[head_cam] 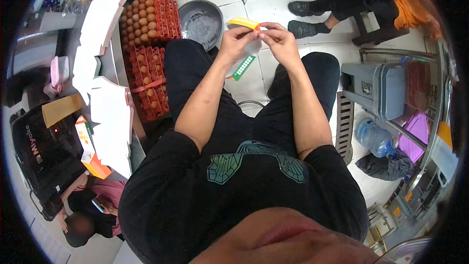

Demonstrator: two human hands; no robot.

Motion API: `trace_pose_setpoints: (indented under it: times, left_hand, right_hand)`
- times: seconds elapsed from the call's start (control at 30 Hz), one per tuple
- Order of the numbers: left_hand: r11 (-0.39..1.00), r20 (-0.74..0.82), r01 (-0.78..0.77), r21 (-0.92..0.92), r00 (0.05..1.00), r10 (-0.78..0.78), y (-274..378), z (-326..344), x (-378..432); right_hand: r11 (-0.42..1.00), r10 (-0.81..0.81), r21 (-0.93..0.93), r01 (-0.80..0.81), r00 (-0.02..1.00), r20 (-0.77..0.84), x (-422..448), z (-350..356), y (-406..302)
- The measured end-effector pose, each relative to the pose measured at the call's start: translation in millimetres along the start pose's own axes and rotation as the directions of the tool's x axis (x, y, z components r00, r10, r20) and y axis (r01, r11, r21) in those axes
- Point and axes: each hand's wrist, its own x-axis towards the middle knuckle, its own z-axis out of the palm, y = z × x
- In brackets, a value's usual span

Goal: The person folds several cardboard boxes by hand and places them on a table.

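Observation:
Between my knees, above the tiled floor, I hold a thin cardboard box (244, 67) with a green panel, white pattern and yellow-orange flap. My left hand (234, 46) pinches its upper edge near the flap. The fingers of my right hand (280, 42) grip the orange corner of the same flap, and the fingertips of both hands nearly meet there. Part of the box is hidden behind my hands. To my left, rows of flat white cardboard blanks (110, 117) lie overlapping on a steel table (114, 55). A printed carton (86, 141) in orange, white and green lies against them.
Red trays of eggs (146, 22) are stacked beside my left knee, near a grey basin (201, 24). A black Miyako appliance (44, 157) is at left; a person with a phone (97, 204) is below. A seated person's legs (351, 3), grey container (373, 88) and water bottle (375, 137) are right.

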Motion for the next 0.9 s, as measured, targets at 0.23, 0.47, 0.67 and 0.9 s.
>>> trace_pose_setpoints:
  times: [0.23, 0.47, 0.67, 0.9]
  left_hand:
    - [0.960, 0.032, -0.011, -0.278, 0.999, 0.020, -12.5, 5.8, 0.0]
    - [0.883, -0.092, 0.282, -0.375, 0.937, -0.338, -14.4, 1.4, 1.5]
    - [0.940, 0.112, 0.043, 0.340, 0.990, -0.085, -13.2, 0.7, -2.6]
    - [0.749, -0.007, 0.107, 0.654, 0.991, -0.135, 0.8, 5.1, -20.3]
  right_hand:
    - [0.950, 0.218, 0.225, -0.216, 0.976, 0.013, -3.5, 5.4, 1.8]
    - [0.968, 0.245, 0.048, -0.248, 0.967, 0.065, -9.9, 18.2, 28.4]
    - [0.911, 0.391, -0.067, -0.408, 0.903, -0.177, -10.8, 24.3, 90.0]
    - [0.897, 0.308, -0.261, -0.357, 0.928, -0.209, -16.4, 21.0, 43.1]
